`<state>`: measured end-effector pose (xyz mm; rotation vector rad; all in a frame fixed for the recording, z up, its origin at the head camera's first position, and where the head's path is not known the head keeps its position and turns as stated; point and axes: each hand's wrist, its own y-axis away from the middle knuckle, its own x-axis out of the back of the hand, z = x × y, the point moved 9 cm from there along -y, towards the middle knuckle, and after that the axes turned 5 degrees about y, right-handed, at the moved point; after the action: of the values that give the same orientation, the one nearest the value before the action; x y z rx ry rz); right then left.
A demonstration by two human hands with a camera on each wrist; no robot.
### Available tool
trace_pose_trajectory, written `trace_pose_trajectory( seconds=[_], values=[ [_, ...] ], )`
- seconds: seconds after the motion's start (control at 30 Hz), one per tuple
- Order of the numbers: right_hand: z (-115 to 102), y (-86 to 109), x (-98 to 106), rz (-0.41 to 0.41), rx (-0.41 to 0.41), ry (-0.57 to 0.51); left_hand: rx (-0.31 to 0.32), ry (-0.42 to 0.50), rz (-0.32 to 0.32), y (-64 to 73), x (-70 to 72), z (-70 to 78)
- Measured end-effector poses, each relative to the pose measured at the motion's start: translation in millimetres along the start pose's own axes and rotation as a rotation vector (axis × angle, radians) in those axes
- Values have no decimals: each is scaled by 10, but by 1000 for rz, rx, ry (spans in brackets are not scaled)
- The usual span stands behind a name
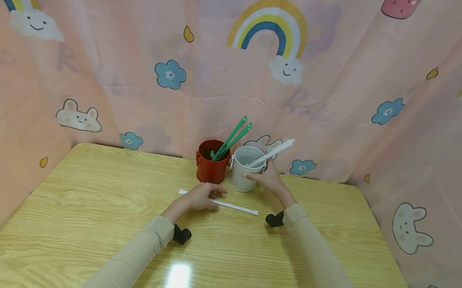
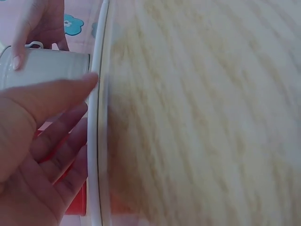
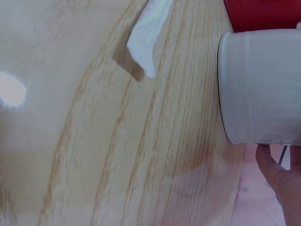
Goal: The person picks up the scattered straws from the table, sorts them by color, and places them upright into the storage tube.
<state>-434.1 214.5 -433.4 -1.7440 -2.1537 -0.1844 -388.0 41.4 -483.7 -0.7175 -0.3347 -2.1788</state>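
A white paper-wrapped straw [image 1: 236,206] lies across the table, its end [image 3: 146,42] also showing in the right wrist view. Over this straw is my left hand [image 1: 201,196], thumb and fingers spread apart, the thumb tip touching or very near it [image 2: 95,122]. My right hand [image 1: 271,179] holds a small white pail [image 1: 237,178] at its right side, thumb across the front and fingers toward the back. White wrapped straws [image 1: 279,149] lean to the right inside that pail. Beside it, a red pail [image 1: 209,173] holds green-wrapped straws [image 1: 235,137].
The wooden table [image 1: 92,214] has its back edge just behind both pails. A pink patterned curtain [image 1: 217,110] surrounds the back and sides. Dark wrist mounts [image 1: 275,219] sit at both cuffs. Light reflects off the table near the front.
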Motion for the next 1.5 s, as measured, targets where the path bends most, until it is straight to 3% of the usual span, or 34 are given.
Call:
trace_pose_trajectory(
  seconds=[0.27, 0.63, 0.83, 1.0, 1.33, 1.5],
  values=[
    [-26, 4, -11, 0, 10, -8, 91, -66, 72, 41, 35, -78],
    [-54, 7, -10, -6, 16, -20, 118, -219, 113, 107, 47, 24],
    [-44, -2, -17, -10, 8, -15, 93, -333, 119, 166, 14, 51],
    [92, -52, 6, 13, 6, -30, 56, -401, 153, 220, 9, 105],
    [166, -88, 3, 22, 55, -12, 41, -340, 216, 283, 120, 240],
    [182, -96, 14, 21, 30, -13, 26, -300, 243, 268, 192, 372]
  ],
)
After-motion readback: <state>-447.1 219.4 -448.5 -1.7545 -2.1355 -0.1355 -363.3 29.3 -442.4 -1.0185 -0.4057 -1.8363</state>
